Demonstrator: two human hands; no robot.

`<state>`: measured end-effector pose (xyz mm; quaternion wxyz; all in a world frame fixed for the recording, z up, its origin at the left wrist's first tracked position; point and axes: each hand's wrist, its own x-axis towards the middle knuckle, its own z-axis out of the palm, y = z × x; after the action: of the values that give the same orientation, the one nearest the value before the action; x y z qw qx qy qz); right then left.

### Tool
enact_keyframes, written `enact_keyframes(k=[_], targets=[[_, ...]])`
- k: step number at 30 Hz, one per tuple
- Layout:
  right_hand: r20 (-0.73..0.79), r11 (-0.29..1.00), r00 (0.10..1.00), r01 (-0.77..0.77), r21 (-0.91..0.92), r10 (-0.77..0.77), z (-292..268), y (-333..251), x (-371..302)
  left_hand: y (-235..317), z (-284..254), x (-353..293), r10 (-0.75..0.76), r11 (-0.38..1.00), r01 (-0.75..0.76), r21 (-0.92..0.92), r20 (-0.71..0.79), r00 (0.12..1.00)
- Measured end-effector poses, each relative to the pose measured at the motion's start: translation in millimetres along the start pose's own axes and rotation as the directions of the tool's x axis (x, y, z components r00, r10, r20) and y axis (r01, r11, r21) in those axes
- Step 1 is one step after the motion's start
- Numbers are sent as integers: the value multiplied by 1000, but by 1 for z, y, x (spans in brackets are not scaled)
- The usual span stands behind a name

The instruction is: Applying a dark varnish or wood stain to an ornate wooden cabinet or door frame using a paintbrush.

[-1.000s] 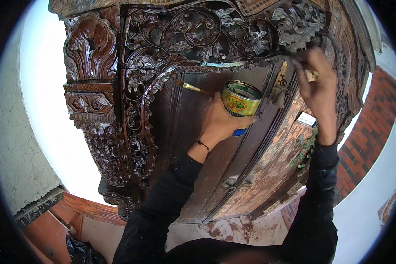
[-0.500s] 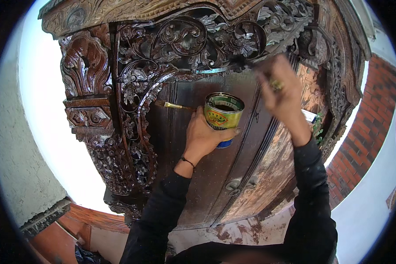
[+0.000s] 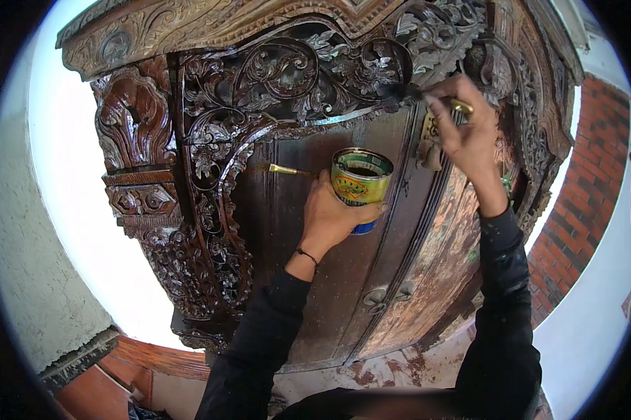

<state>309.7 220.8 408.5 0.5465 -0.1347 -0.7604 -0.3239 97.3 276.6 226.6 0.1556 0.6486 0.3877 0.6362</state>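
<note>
My left hand (image 3: 333,217) is wrapped round a yellow-green and blue tin can (image 3: 369,187), upright with its top off and dark liquid inside. A small paintbrush (image 3: 282,169) is also held in that hand, sticking out to the left with its dark bristles outward. My right hand (image 3: 473,133) pinches another paintbrush (image 3: 398,92), whose dark bristles rest against the lower edge of the carved openwork panel (image 3: 280,73). Part of that brush's handle is hidden by the fingers. Glossy dark brown coats the carving left of the bristles; on the right it looks duller and greyer.
Below the carving stand dark wooden doors (image 3: 308,280) with round metal handles (image 3: 373,299); the right door is paler and worn. A carved side column (image 3: 137,133) rises on the left. A brick wall strip (image 3: 595,168) runs along the right. The floor (image 3: 392,371) is stained.
My right hand has moved slightly right along the carving's lower edge, brush still in it. The left hand with can and small brush is nearly unchanged. The view has shifted a little.
</note>
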Motion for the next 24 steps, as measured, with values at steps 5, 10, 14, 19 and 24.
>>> enact_keyframes(k=[5,10,14,19,24], targets=[[-84,987,991,95,-132,-107,-22,32,16,-1,3,-2,36,999,-35,-8,38,999],[-28,960,972,226,-168,-233,-15,19,20,2,3,-4,27,997,-26,-72,21,999],[134,973,971,210,-95,-196,7,-13,-24,3,0,-11,28,997,-27,-70,19,999],[0,970,970,242,-5,-242,-8,-13,-15,3,-5,-27,50,994,-47,-101,25,998],[-96,979,979,168,-114,-179,-9,8,12,-3,-3,-40,55,986,-51,-159,23,998]])
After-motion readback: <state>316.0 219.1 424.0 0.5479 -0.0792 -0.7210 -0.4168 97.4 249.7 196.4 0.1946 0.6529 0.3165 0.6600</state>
